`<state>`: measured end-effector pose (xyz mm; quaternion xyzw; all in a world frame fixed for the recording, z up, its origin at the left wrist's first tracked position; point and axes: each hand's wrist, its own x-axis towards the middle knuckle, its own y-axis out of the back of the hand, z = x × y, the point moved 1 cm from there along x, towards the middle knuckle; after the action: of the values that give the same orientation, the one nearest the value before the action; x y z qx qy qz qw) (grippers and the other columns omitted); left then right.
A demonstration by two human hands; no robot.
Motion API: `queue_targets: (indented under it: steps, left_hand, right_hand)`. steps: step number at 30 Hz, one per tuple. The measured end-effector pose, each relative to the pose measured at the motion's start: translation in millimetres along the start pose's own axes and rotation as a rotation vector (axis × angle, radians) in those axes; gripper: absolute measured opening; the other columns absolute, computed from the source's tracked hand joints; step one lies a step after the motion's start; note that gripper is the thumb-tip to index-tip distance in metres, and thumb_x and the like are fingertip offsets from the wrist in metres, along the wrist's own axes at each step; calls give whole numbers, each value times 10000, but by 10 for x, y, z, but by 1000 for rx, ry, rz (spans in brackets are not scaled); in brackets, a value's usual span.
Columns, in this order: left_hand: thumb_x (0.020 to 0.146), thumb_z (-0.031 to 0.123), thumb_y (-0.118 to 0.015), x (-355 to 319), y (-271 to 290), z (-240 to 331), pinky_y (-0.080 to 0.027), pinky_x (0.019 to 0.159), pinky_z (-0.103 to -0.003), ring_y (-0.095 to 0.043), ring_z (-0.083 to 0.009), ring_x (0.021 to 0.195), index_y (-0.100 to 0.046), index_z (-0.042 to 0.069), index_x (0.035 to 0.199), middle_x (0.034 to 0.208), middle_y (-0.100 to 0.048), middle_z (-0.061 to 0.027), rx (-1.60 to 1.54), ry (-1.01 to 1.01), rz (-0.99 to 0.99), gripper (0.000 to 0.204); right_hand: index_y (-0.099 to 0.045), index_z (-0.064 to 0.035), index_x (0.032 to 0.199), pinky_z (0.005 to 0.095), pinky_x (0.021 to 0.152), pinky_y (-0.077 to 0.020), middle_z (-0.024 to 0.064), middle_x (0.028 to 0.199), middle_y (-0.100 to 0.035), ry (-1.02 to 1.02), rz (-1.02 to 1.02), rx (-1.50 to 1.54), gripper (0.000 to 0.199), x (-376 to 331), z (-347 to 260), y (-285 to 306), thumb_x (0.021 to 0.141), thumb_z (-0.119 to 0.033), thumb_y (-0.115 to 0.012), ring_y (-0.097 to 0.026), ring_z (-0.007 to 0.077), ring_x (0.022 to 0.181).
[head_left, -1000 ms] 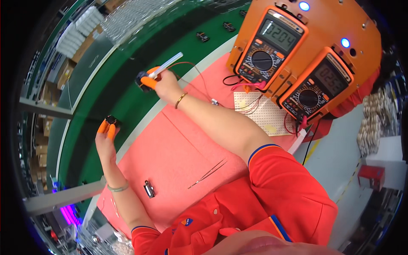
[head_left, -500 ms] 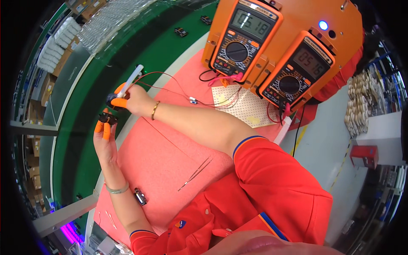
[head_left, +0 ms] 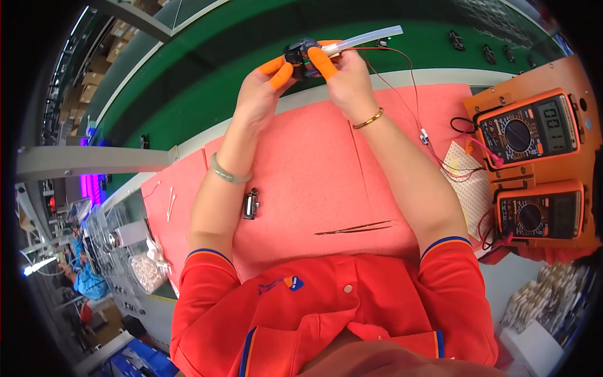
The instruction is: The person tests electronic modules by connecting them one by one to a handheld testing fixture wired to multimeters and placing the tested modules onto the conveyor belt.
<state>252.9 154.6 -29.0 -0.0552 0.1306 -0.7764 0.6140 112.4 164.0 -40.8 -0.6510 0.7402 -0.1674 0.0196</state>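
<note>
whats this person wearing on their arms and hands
Short red sleeves edged in blue and orange. The left hand has a pale green bangle at the wrist, the right hand a gold-coloured bracelet; both wear orange covers on some fingers.

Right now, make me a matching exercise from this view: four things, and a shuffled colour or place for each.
Things
1. Dark parts
2. Tweezers
3. Multimeters
4. Curved strip beyond the mat

Colours and places
A. Green
B. Orange-edged, at far right
C. Held between left hand and right hand
D. Lying on pink, near the red shirt

Pairs: 1-C, 2-D, 3-B, 4-A
</note>
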Motion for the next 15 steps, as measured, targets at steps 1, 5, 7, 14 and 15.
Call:
queue_targets:
  steps: [1, 5, 7, 14, 15]
  left_hand:
    - [800, 106, -528, 11, 12, -3, -404, 804, -236, -504, -121, 880, -500, -25, 1052, 986, -536, -58, 44, -4, 11, 286]
    - [788, 101, -547, 11, 5, -45, -402, 803, -234, -508, -116, 877, -518, -11, 1045, 979, -545, -54, 81, 6, 41, 282]
    - [776, 84, -561, 38, -24, -29, -400, 806, -235, -510, -117, 884, -533, -1, 1034, 976, -550, -53, -8, 20, 34, 274]
    - [771, 16, -537, 41, 44, 125, -420, 802, -252, -528, -165, 898, -439, 6, 1099, 1005, -539, -125, 69, -256, -42, 342]
    - [773, 3, -528, 19, 40, 184, -428, 798, -258, -531, -180, 903, -415, 8, 1112, 1015, -532, -143, 17, -310, -78, 357]
  right_hand:
    - [-501, 13, 940, 215, 651, -443, 51, 840, -557, -6, -12, 1, 197, 3, 5, 3, 788, -98, -558, -536, 104, 742]
    - [-499, 5, 940, 205, 658, -434, 36, 838, -542, 16, -74, -9, 206, -8, 17, 8, 766, -70, -581, -522, 95, 756]
    - [-502, 1, 937, 205, 655, -432, 39, 835, -544, 22, -77, 33, 204, 0, 11, 10, 762, -65, -584, -522, 95, 758]
    - [-503, -8, 940, 245, 680, -450, 49, 846, -543, 81, -20, 199, 188, 248, -82, 285, 772, -60, -568, -532, 118, 784]
    - [-501, -8, 944, 265, 690, -460, 53, 855, -541, 87, 14, 230, 186, 295, -82, 360, 776, -60, -561, -537, 130, 789]
